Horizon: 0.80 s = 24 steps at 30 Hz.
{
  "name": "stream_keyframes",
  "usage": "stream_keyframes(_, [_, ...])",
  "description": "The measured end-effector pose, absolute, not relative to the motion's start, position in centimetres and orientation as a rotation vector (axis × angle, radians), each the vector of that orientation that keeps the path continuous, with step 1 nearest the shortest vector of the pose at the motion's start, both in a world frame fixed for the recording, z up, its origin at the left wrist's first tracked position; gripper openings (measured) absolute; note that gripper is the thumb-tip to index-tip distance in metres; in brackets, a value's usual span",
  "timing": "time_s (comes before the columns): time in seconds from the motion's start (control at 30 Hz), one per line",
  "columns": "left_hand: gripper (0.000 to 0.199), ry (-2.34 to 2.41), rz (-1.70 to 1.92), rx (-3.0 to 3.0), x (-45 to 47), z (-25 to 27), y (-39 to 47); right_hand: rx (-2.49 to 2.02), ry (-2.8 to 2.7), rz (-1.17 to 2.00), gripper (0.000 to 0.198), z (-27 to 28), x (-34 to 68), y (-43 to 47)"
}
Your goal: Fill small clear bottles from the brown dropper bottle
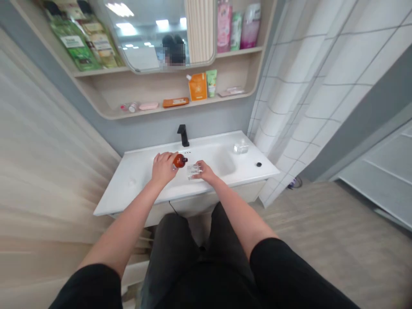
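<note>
Over the white sink, my left hand is wrapped round an amber bottle with a dark neck. The bottle is tipped to the right, its neck facing a small clear container. My right hand grips that container from its right side. A narrow space shows between the bottle's neck and the container; whether liquid passes between them is too small to tell. A black cap lies on the counter at the right. Behind it stands another clear container.
A black faucet rises behind the sink. Above, a shelf holds an orange pouch, a green tube and small items. Tall bottles flank the mirror. Curtains hang at the left, and a white grid-patterned surface at the right.
</note>
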<state>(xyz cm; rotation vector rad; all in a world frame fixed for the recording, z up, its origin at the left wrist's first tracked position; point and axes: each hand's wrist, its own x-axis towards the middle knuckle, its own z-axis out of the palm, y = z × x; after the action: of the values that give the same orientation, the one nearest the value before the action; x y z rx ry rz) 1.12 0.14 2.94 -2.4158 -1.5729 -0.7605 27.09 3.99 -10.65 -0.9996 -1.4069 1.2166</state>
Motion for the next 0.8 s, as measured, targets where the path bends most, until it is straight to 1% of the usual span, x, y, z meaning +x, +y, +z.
stream_keyframes(0.07, [0.08,-1.854,-1.095,-2.307,-0.5,1.7,-0.5,-0.986,-1.396,1.243,0.084,-10.5,27.3,3.8])
stream_keyframes(0.13, [0.083,-2.063,-1.48,-2.171,-3.2,0.6,-1.4,-0.985,-1.381,1.252,0.084,-10.4,27.5,3.8])
stream_keyframes(0.2, [0.075,-2.193,-1.817,-1.937,-7.0,0.0,-2.6,-0.995,-1.369,1.256,0.083,-10.4,27.7,3.7])
stream_keyframes(0.27, [0.065,-2.266,-1.963,-1.62,-11.8,-0.2,-4.0,-1.0,-1.365,1.267,0.082,-10.4,27.9,3.8])
stream_keyframes(0.3, [0.063,-2.307,-1.94,-1.446,-14.2,-0.2,-4.8,-0.999,-1.362,1.277,0.081,-10.4,28.0,3.8])
stream_keyframes(0.37, [0.058,-2.425,-1.768,-1.177,-18.6,0.0,-6.1,-0.996,-1.354,1.289,0.081,-10.5,28.1,3.8])
stream_keyframes(0.5, [0.059,-2.567,-1.534,-1.039,-23.6,-0.1,-7.5,-0.996,-1.349,1.288,0.081,-10.7,28.3,4.0])
stream_keyframes(0.7, [0.063,-2.621,-1.421,-1.133,-23.1,-2.1,-6.3,-1.024,-1.37,1.255,0.085,-11.2,28.5,4.3])
stream_keyframes(0.8, [0.072,-2.6,-1.385,-1.172,-22.6,-2.8,-5.9,-1.013,-1.374,1.276,0.086,-11.2,28.6,4.2])
